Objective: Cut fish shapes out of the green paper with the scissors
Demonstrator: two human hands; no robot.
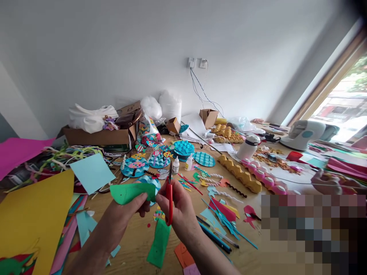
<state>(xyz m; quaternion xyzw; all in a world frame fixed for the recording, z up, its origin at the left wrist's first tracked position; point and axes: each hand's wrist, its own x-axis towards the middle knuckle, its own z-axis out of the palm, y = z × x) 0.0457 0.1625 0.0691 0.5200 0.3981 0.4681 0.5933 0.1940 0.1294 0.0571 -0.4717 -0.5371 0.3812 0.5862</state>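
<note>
A curved piece of green paper (pixel 126 193) is held up by my left hand (pixel 133 208), thumb on its face and fingers curled behind. Red-handled scissors (pixel 169 202) are in my right hand (pixel 177 202), their dark blades pointing up. The right hand's fingertips are close to the paper's right end; whether they pinch it is unclear. Below, a second green strip (pixel 159 244) lies on the wooden table (pixel 134 244). Just beyond my hands are blue paper discs with fish shapes (pixel 134 166) and two small white glue bottles (pixel 176 165).
Large yellow paper (pixel 37 214) and light blue paper (pixel 92 172) lie left. A cardboard box (pixel 97 136) stands at the back left. Egg-carton strips (pixel 237 173), a white bottle (pixel 249 147) and pens (pixel 215 236) are to the right. Another person's hand (pixel 329 181) shows far right.
</note>
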